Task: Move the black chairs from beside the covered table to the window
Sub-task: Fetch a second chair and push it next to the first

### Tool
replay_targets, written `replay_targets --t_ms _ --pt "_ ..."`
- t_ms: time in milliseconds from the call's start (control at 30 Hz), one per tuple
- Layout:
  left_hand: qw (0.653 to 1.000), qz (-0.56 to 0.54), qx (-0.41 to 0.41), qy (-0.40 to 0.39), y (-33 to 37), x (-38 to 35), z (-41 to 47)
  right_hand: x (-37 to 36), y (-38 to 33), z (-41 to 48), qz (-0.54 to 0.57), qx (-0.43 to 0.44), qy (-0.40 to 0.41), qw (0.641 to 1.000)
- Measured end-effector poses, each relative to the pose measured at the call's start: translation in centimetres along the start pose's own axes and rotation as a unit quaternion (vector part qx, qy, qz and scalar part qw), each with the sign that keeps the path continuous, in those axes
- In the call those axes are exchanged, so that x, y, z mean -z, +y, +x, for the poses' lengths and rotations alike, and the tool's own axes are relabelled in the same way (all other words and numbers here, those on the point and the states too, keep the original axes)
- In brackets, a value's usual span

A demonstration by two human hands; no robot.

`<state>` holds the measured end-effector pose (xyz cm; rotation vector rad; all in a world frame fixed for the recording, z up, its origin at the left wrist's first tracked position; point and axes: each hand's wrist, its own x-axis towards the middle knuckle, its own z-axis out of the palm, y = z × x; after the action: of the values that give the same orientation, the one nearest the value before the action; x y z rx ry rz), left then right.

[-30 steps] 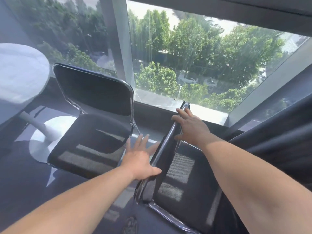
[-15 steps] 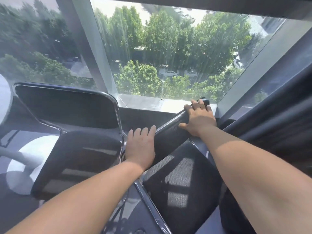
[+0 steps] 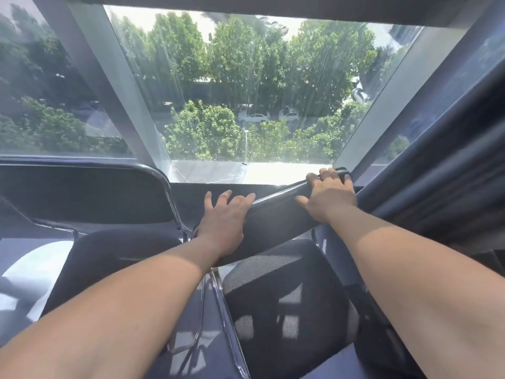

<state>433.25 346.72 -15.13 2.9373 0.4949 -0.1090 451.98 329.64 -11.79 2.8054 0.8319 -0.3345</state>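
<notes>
Two black chairs with chrome frames stand side by side at the window (image 3: pixel 246 91). The right chair (image 3: pixel 287 296) has a mesh seat, and its backrest (image 3: pixel 276 220) slants up toward the right. My right hand (image 3: pixel 328 198) grips the backrest's upper right end, with fingers curled over the top edge. At the backrest's lower left end my left hand (image 3: pixel 224 217) rests with straight, spread fingers. The left chair (image 3: pixel 82 195) stands untouched, its back toward the glass.
A dark curtain (image 3: pixel 451 173) hangs close on the right of the right chair. A slanted window post (image 3: pixel 109 91) rises behind the left chair. The white round base of a table (image 3: pixel 24 274) lies on the dark floor at the far left.
The right chair has turned so its backrest lies more across my view, nearer the window sill. My right hand has slid to the backrest's far end; my left hand has followed onto the near end.
</notes>
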Motion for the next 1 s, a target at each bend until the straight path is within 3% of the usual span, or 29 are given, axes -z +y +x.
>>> replay_targets --t_ms 200,667,1000 --pt "0.997 -0.013 0.059 0.041 1.8 -0.7 1.7 -0.2 1.8 -0.7 -0.060 -0.013 -0.018 0.998" --pt "0.996 -0.074 0.004 -0.054 -0.1 2.0 9.7 -1.6 3.9 2.5 0.005 -0.001 0.029 1.000" --pt "0.993 -0.064 0.080 -0.054 0.2 2.9 11.1 -1.2 4.0 4.8 -0.033 0.045 0.047 0.997"
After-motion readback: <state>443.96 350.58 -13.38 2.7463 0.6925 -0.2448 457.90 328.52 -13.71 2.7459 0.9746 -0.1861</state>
